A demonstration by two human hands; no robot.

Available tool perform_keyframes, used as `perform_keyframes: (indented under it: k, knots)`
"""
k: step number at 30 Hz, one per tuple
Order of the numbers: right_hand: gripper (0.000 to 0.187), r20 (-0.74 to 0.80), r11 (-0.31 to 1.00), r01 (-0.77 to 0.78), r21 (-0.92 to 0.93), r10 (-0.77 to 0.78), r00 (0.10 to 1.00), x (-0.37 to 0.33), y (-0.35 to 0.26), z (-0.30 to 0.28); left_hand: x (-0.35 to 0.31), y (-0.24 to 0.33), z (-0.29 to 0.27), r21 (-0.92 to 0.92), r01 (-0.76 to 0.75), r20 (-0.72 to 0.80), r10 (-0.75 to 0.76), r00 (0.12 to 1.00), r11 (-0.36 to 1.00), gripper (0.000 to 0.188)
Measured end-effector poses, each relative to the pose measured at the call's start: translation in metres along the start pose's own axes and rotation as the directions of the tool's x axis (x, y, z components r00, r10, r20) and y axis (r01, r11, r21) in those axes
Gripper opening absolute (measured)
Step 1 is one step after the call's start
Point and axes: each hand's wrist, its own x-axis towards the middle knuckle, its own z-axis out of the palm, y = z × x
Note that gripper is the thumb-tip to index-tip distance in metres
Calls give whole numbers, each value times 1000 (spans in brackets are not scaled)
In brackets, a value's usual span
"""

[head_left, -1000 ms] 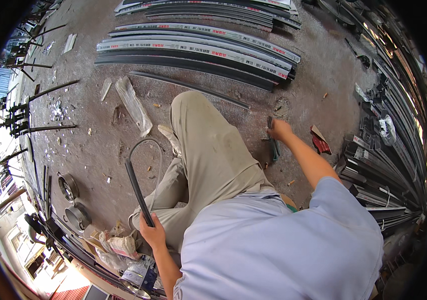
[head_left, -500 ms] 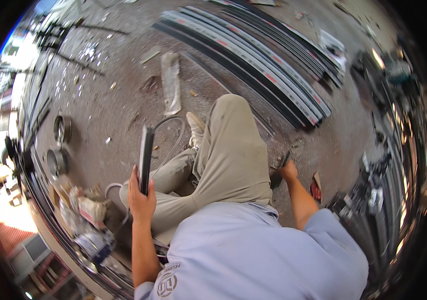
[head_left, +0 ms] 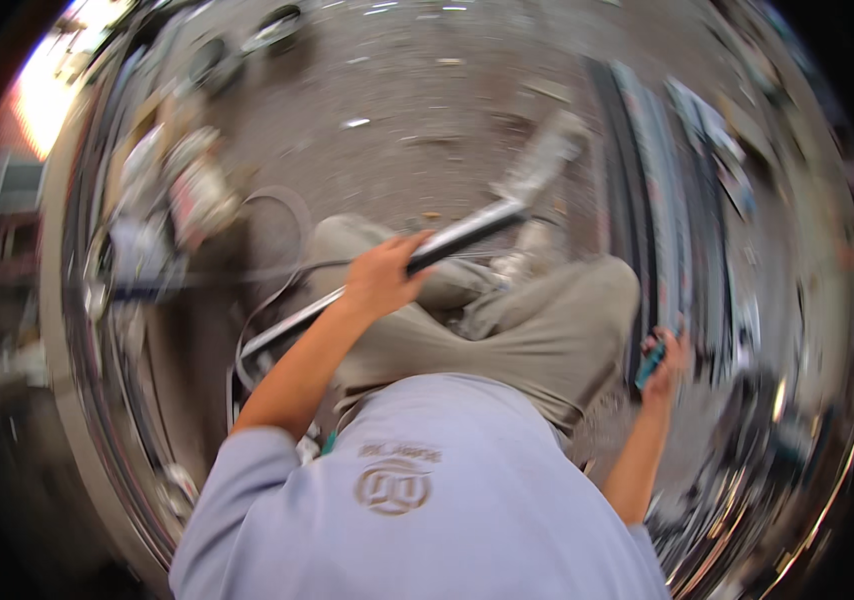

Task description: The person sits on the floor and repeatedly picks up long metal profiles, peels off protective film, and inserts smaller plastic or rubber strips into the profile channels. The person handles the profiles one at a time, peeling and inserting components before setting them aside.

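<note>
My left hand (head_left: 387,272) is closed around a long, straight black-and-silver bar (head_left: 467,235), held slanting across my folded legs. One end of the bar points far and right, past my knee; the other reaches back near my left forearm. At the right, beside my knee, my right hand (head_left: 669,362) closes on a small tool with a teal handle (head_left: 650,366). Motion blur hides what kind of tool it is. A thin pale cable (head_left: 292,275) curls on the floor by my left leg.
Long dark and grey metal profiles (head_left: 637,180) lie stacked on the floor at the right. A crumpled pale plastic sleeve (head_left: 545,160) rests at the far middle. Left of me are plastic-wrapped packages (head_left: 197,190) and two round ring-like parts (head_left: 277,30) farther off.
My view has swung left, so the profile stack now appears at the right. The bar has gone from nearly upright to slanting over my legs. My right hand now shows a teal handle.
</note>
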Motion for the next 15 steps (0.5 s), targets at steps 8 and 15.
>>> perform_keyframes:
  k: [8, 15]
  knots:
    - [56, 572, 906, 231, -356, 16, 820, -80, -20, 167, -37, -54, -16, -141, -32, -20, 30, 999, 989, 49]
    - [40, 703, 805, 304, -510, 187, 686, -118, -7, 208, -48, -83, -18, -271, 23, -30, -33, 999, 962, 50]
